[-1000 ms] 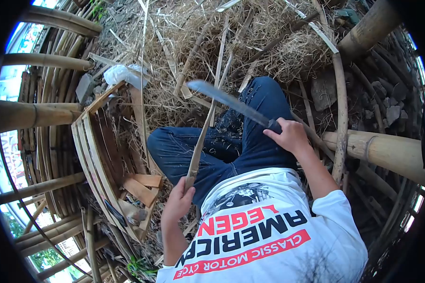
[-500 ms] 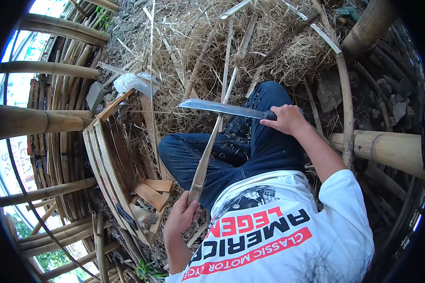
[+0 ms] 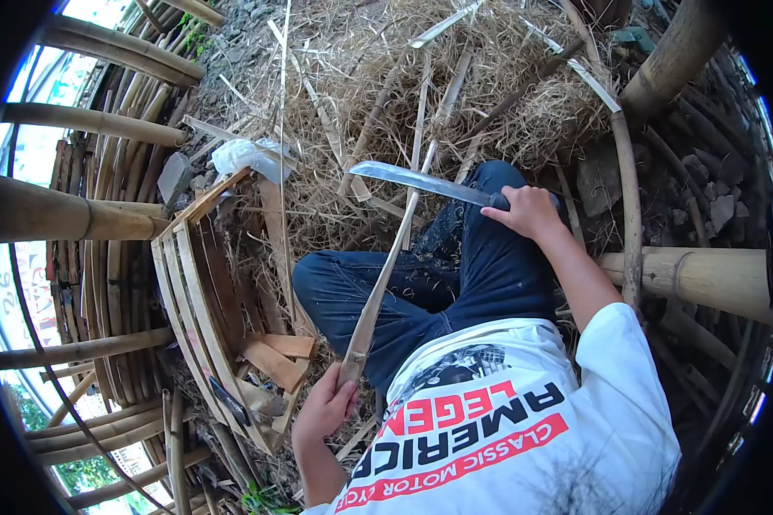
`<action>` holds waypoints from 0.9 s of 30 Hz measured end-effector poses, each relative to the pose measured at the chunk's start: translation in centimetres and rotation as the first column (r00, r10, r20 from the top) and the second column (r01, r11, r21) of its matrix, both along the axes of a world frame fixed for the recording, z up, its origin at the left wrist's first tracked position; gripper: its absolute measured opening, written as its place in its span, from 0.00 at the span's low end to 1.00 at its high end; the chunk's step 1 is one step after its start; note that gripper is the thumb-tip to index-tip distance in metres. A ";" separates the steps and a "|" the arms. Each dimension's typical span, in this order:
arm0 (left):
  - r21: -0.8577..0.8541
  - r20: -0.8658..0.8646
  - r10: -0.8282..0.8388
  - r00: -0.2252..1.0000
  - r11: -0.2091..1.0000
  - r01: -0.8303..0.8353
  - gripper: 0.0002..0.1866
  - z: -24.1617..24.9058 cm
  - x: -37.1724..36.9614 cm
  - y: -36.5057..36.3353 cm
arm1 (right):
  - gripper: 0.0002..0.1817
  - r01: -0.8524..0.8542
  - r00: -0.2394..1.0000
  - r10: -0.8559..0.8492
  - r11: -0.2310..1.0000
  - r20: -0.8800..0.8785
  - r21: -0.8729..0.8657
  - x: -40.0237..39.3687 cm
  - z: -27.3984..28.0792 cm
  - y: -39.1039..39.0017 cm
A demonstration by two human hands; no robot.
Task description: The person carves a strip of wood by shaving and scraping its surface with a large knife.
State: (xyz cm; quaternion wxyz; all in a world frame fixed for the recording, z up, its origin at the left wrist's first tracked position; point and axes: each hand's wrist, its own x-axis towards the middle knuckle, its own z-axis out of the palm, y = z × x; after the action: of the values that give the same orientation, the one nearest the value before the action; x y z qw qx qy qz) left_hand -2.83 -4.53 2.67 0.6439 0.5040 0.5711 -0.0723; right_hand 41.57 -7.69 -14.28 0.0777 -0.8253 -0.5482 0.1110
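A long pale strip of split bamboo (image 3: 374, 300) slants up across my crossed legs, with my left hand (image 3: 325, 402) closed round its lower, wider end. My right hand (image 3: 526, 212) grips the dark handle of a large knife (image 3: 421, 181). The long metal blade points left over my knees and lies across the strip near its far end. Whether the blade touches the strip cannot be made out.
A wooden crate (image 3: 189, 292) with wood pieces stands at the left, beside a white plastic bag (image 3: 247, 158). Shavings (image 3: 507, 94) and loose strips cover the ground ahead. Bamboo poles (image 3: 704, 279) stick out at right and left.
The knife and my right hand have moved slightly up and to the right in view, with the blade nearer the strip's far end. My left hand has shifted slightly, still holding the strip.
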 end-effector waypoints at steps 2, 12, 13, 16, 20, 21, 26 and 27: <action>0.031 -0.028 -0.031 0.999 0.999 0.032 0.03 -0.3 0.0 0.5 | 0.39 -0.006 1.000 0.006 1.000 -0.008 0.011 -1.0 0.6 -0.2; 0.086 -0.025 -0.095 0.995 0.992 0.097 0.02 -1.3 0.4 0.6 | 0.38 -0.324 0.939 0.321 0.946 -0.120 0.002 -3.3 2.3 1.7; 0.082 -0.029 -0.095 0.995 0.992 0.097 0.02 -0.6 0.3 0.4 | 0.39 -0.309 0.943 0.310 0.951 -0.116 0.033 -2.2 1.0 2.2; 0.093 -0.059 -0.045 0.997 0.994 0.051 0.03 0.8 -0.6 0.2 | 0.39 -0.086 0.990 0.078 0.994 -0.115 -0.062 0.7 0.8 4.0; 0.123 -0.061 -0.100 0.993 0.987 0.107 0.04 0.7 -1.5 -0.1 | 0.41 0.087 0.990 -0.083 0.996 -0.117 0.026 2.3 -0.8 6.0; 0.134 -0.066 -0.113 0.991 0.984 0.121 0.04 0.4 -1.2 0.3 | 0.41 0.082 0.991 -0.080 0.997 -0.111 0.016 2.0 -0.3 6.0; -0.009 -0.003 0.022 1.000 1.000 -0.022 0.03 -0.6 -1.5 1.6 | 0.39 -0.041 0.985 0.038 0.999 -0.168 -0.014 -1.4 0.9 3.5; -0.006 -0.002 0.004 1.000 1.000 -0.004 0.03 -0.9 -1.5 1.7 | 0.39 -0.041 0.985 0.038 0.999 -0.170 -0.018 -2.1 1.1 3.0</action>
State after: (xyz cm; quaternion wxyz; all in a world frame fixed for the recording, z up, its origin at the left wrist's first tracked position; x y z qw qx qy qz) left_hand -4.31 -2.81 1.74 0.6449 0.5009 0.5726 -0.0733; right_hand 39.51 -4.65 -13.15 0.1128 -0.8027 -0.5546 0.1882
